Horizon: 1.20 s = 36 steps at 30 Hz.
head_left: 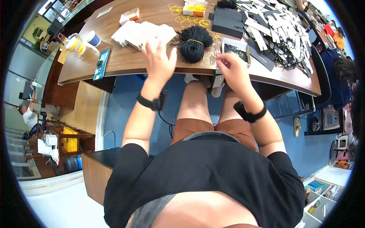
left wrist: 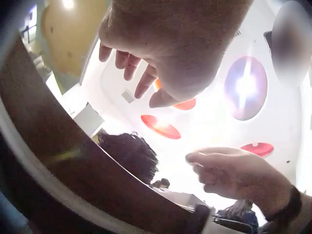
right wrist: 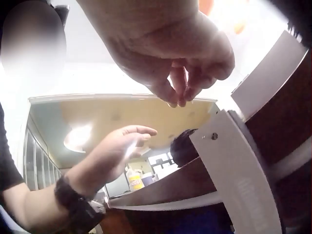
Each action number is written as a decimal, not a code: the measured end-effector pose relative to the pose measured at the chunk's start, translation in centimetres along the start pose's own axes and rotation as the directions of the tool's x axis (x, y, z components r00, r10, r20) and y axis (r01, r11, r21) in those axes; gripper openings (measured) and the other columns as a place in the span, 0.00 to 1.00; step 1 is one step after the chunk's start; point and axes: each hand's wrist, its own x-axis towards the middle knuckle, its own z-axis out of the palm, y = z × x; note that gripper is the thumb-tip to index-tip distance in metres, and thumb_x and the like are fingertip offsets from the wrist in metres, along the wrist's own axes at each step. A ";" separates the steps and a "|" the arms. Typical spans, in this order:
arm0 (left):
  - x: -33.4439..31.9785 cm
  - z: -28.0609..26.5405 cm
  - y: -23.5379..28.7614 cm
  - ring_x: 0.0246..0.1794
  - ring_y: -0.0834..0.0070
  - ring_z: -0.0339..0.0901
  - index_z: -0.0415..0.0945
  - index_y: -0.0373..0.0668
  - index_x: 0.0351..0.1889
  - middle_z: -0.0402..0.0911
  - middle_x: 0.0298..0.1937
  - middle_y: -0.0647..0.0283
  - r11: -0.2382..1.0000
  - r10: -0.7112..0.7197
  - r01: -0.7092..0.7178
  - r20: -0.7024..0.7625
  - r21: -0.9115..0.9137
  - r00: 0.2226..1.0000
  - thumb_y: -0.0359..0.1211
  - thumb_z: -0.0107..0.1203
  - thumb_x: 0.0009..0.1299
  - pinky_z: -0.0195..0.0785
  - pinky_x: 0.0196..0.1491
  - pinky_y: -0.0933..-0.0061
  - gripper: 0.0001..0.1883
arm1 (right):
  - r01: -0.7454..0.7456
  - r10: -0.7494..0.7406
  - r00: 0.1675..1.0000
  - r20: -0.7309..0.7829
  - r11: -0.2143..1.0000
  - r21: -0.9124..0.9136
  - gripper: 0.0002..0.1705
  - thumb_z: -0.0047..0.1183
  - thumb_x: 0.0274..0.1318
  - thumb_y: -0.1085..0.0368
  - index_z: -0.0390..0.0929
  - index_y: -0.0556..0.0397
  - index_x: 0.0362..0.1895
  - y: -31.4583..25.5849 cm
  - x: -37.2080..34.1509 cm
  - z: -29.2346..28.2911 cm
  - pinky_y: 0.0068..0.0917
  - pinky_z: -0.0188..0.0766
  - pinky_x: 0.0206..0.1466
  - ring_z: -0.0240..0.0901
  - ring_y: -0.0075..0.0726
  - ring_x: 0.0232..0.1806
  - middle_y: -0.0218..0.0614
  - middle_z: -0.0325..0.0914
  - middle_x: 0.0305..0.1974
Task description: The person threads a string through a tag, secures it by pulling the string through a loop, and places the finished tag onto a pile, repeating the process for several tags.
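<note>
My left hand [head_left: 159, 59], fingers spread, is over the near edge of a pile of white cards [head_left: 142, 33] in the head view. My right hand [head_left: 235, 70] is by the table's front edge, beside a white box [head_left: 236, 46] of small dark pieces. In the right wrist view its thumb and fingertips [right wrist: 181, 100] come together, and I cannot tell whether something small is between them. A bundle of black cords [head_left: 192, 51], tied with a yellow rubber band, lies between my hands. A loose yellow rubber band [head_left: 209, 59] is near my right fingertips.
Black and white tags [head_left: 266, 34] with cords heap up at the right. A black box [head_left: 228, 22] lies behind the cords. Toward the left are a phone [head_left: 101, 64], a cup [head_left: 93, 38] and a yellow-labelled container [head_left: 75, 45]. One tag [right wrist: 234, 175] overhangs the table edge.
</note>
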 end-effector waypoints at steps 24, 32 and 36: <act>-3.8 0.6 4.6 0.37 0.68 0.80 0.75 0.34 0.43 0.80 0.37 0.56 -0.556 0.114 0.806 0.942 -0.204 0.317 0.45 0.40 0.74 0.74 0.42 0.70 0.22 | 0.351 -0.369 0.926 -0.083 0.919 -0.180 0.04 0.59 0.42 0.68 0.78 0.51 0.26 -2.8 -1.1 3.3 0.32 0.70 0.33 0.74 0.43 0.30 0.36 0.74 0.26; -3.7 1.6 6.8 0.20 0.83 0.59 0.71 0.37 0.35 0.65 0.23 0.70 -0.631 0.118 0.733 0.903 -0.252 0.412 0.35 0.42 0.74 0.55 0.23 0.82 0.11 | 0.234 -0.238 0.970 0.045 0.970 0.070 0.06 0.59 0.43 0.73 0.77 0.54 0.28 -2.3 -7.0 2.4 0.26 0.71 0.33 0.74 0.36 0.29 0.36 0.75 0.28; -4.9 -0.9 9.3 0.18 0.86 0.56 0.71 0.36 0.34 0.64 0.21 0.72 -0.400 0.054 0.821 0.884 -0.407 0.465 0.34 0.42 0.74 0.51 0.21 0.86 0.12 | -0.341 0.326 0.935 0.139 0.723 0.600 0.08 0.56 0.56 0.64 0.79 0.56 0.36 -0.7 -7.8 0.5 0.20 0.67 0.36 0.69 0.17 0.33 0.27 0.76 0.31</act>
